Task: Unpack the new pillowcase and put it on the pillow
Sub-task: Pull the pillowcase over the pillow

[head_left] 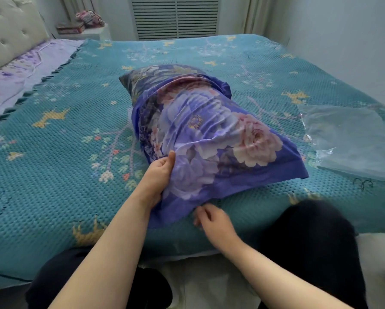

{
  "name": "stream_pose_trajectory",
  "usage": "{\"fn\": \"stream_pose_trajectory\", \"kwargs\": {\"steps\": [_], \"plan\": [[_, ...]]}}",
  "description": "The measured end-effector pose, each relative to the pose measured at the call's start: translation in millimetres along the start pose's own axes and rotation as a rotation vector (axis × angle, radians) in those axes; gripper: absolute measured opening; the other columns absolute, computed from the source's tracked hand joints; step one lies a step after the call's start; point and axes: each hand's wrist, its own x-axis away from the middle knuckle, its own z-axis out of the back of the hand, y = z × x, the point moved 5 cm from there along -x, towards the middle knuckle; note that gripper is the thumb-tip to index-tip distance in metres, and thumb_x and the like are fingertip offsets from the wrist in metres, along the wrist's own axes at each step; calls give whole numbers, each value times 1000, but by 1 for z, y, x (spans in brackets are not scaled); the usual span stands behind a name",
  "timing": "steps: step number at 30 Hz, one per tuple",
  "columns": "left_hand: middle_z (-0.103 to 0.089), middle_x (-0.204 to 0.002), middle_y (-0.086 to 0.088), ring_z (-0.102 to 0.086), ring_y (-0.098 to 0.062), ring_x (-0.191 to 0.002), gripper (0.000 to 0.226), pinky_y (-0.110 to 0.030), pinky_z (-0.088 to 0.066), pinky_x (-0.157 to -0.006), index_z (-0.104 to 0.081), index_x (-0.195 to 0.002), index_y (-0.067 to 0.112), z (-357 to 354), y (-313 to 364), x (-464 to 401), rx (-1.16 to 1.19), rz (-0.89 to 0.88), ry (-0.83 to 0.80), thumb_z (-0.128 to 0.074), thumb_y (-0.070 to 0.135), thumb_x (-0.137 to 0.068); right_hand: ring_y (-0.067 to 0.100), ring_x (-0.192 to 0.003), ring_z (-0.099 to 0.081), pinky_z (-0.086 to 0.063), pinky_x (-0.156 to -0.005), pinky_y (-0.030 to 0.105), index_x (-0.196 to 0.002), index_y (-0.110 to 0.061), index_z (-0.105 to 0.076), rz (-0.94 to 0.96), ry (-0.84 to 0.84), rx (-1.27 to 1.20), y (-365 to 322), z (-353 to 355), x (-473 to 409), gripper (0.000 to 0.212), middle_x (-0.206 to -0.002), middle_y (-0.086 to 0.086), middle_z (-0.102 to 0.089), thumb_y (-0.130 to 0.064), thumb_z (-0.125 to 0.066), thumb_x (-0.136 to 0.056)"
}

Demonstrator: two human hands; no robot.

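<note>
- Head view: a pillow [142, 79] lies in the middle of a bed under a teal knitted bedspread [53, 134], mostly covered by a purple floral pillowcase [209, 134]; only its far end shows.
- The left hand [158, 175] grips the pillowcase's near open edge, thumb on top.
- The right hand [214, 221] pinches the hem at the near corner, fingers curled.
- An empty clear plastic bag [352, 139] lies at the right, apart from the pillow.

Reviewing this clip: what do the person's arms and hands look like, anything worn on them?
Both forearms are bare, with no sleeves in view. The left hand and right hand wear no gloves; no rings, watch or bracelets are visible. Dark clothing covers the legs below.
</note>
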Motion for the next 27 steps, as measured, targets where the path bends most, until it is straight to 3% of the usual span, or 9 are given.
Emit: {"fn": "stream_pose_trajectory", "kwargs": {"steps": [2, 4, 8, 11, 14, 17, 21, 25, 27], "plan": [[-55, -82, -18, -50, -27, -78, 68, -43, -43, -72, -60, -91, -3, -11, 12, 2, -69, -84, -45, -51, 64, -80, 5, -55, -62, -50, -55, 22, -86, -12, -60, -371, -58, -654, 11, -11, -16, 21, -64, -4, -69, -8, -43, -97], [-47, -75, -13, -43, -22, -71, 66, -38, -36, -63, -55, -82, 3, -19, 23, 2, -158, -154, -60, -53, 68, -78, 12, -67, -68, -55, -62, 25, -99, -10, -62, -448, -50, -1171, -1, -12, -33, 19, -79, 4, -72, -5, -44, -94], [-49, -70, -9, -45, -17, -66, 59, -36, -37, -62, -52, -77, -3, -22, 35, -8, -273, -187, -50, -57, 55, -78, 13, -59, -67, -55, -56, 20, -89, -8, -62, -507, 5, -1456, -17, -8, -39, 15, -68, 5, -71, -4, -48, -91], [-49, -71, -1, -46, -16, -66, 29, -33, -37, -66, -48, -77, 11, -20, 47, -9, -575, -346, 68, -59, 36, -88, 12, -52, -66, -53, -50, 18, -83, -9, -60, -563, 83, -1438, -18, -1, -45, 21, -60, 3, -69, 0, -43, -92], [-52, -101, -4, -50, -20, -89, 20, -32, -40, -76, -53, -100, 13, -24, 72, 14, -989, -787, 331, -64, 21, -85, 13, -57, -67, -55, -53, 20, -85, -10, -61, -559, 81, -1442, -28, 4, -54, 23, -63, 3, -71, -1, -42, -93], [-64, -98, 1, -51, -21, -90, 13, -36, -40, -79, -65, -94, 19, -34, 80, 31, -1304, -1221, 294, -55, 21, -87, 17, -66, -68, -57, -60, 23, -90, -8, -63, -524, 42, -1390, -43, 8, -58, 25, -68, 5, -73, 0, -40, -94], [-62, -111, 1, -53, -23, -101, 14, -36, -45, -89, -70, -96, 20, -3, 68, 20, -1108, -974, 293, -59, 21, -87, 19, -71, -62, -55, -61, 30, -89, -12, -62, -485, -40, -1136, -48, 17, -52, 28, -74, 5, -69, 2, -38, -92], [-49, -112, -4, -52, -14, -97, 9, -30, -45, -93, -68, -89, 20, 20, 34, 5, -836, -539, 180, -68, 14, -83, 12, -59, -65, -51, -56, 25, -86, -13, -61, -445, -514, -266, -43, 28, -22, 23, -68, 2, -68, -12, -41, -98], [-56, -104, -5, -55, -13, -89, 12, -19, -46, -86, -68, -85, 22, 21, 24, 3, -788, -492, 140, -69, 11, -81, 8, -54, -64, -49, -52, 20, -85, -11, -65, -353, -696, -108, -47, 28, -4, 21, -61, 0, -68, -20, -50, -96]]}}
